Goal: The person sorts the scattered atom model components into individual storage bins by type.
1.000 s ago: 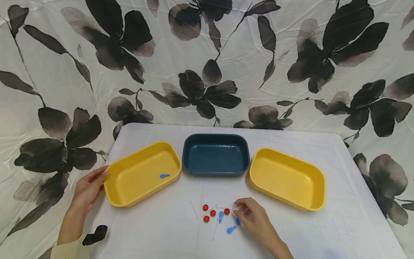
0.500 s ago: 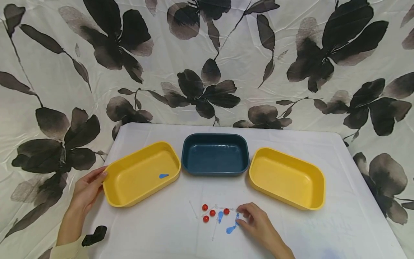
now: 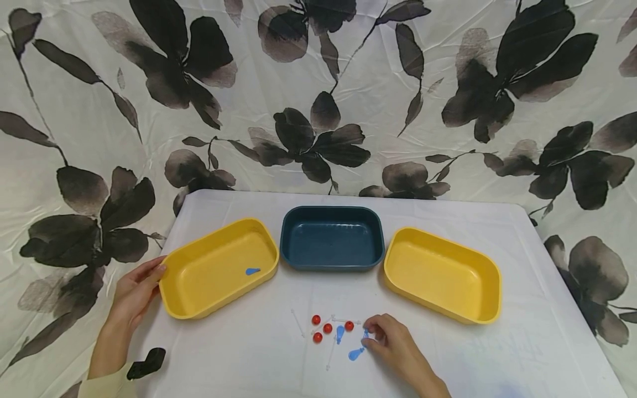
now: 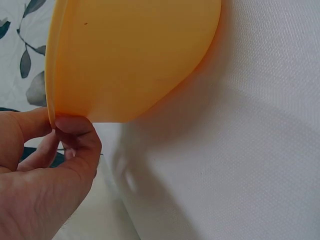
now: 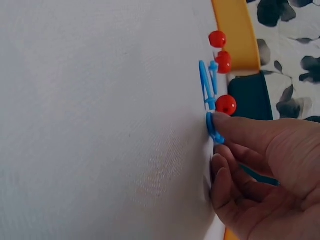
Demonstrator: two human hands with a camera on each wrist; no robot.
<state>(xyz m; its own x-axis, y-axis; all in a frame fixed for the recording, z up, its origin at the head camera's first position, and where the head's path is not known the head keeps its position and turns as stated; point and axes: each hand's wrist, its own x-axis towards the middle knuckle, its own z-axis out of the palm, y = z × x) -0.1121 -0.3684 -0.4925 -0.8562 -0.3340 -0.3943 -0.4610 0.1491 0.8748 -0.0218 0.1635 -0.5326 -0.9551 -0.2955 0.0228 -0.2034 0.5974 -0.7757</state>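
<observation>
In the head view my left hand [image 3: 134, 293] holds the outer end of the left yellow tray [image 3: 199, 271]. The left wrist view shows thumb and fingers pinching the tray's rim [image 4: 52, 75]. One small blue teardrop-shaped piece [image 3: 252, 271] lies inside. My right hand [image 3: 395, 342] is low over the table, thumb and index finger pinching another small blue teardrop-shaped piece [image 5: 214, 129], partly covered by the fingers. Beside it lie two more such blue pieces, one lower [image 3: 355, 354] and one to the left [image 3: 340, 334]. Several round red beads [image 3: 327, 328] sit just left of the hand.
Thin clear sticks [image 3: 297, 322] lie among the beads on the white table [image 3: 239, 354]. A dark blue tray [image 3: 332, 243] stands at the back middle, a second yellow tray [image 3: 443, 276] to its right. Floral cloth [image 3: 318, 83] hangs behind.
My right hand has shifted slightly right and closed its fingertips on the upper right blue piece, which now stands differently between them. My left hand keeps its hold on the tray.
</observation>
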